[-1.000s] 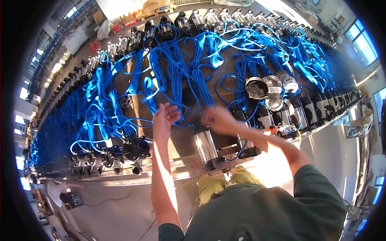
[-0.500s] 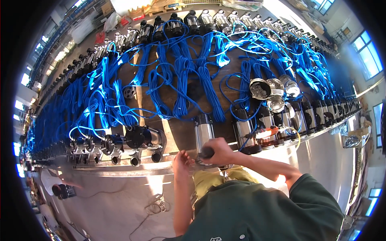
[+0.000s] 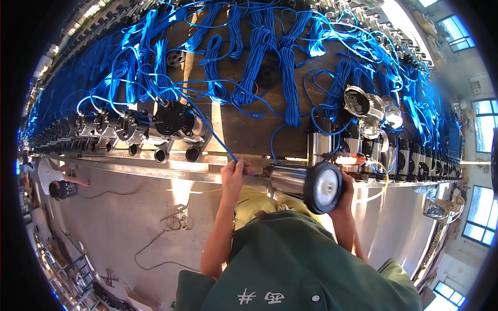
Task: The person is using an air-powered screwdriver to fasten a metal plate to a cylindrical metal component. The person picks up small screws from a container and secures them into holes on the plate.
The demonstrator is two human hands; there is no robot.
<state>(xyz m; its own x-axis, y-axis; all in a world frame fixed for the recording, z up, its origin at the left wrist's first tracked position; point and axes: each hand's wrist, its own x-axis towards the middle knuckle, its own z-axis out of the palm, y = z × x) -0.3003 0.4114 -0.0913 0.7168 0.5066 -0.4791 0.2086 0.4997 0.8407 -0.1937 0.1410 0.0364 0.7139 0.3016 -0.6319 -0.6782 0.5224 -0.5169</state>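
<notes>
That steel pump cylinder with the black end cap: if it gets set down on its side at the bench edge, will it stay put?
Probably not. The pump cylinder is round and smooth, so it may roll. Its polished steel looks slippery and likely heavy; both hands are on it. The blue cable is floppy and may tug.

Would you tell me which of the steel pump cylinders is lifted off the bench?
The one in both hands, left hand and right hand: the shiny cylinder with the black end cap; the others rest on the bench.

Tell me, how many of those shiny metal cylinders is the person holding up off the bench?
1: the steel cylinder with the black end cap, lifted between the left hand and right hand. Many more sit in rows on the bench, some hidden under blue cables.
</notes>
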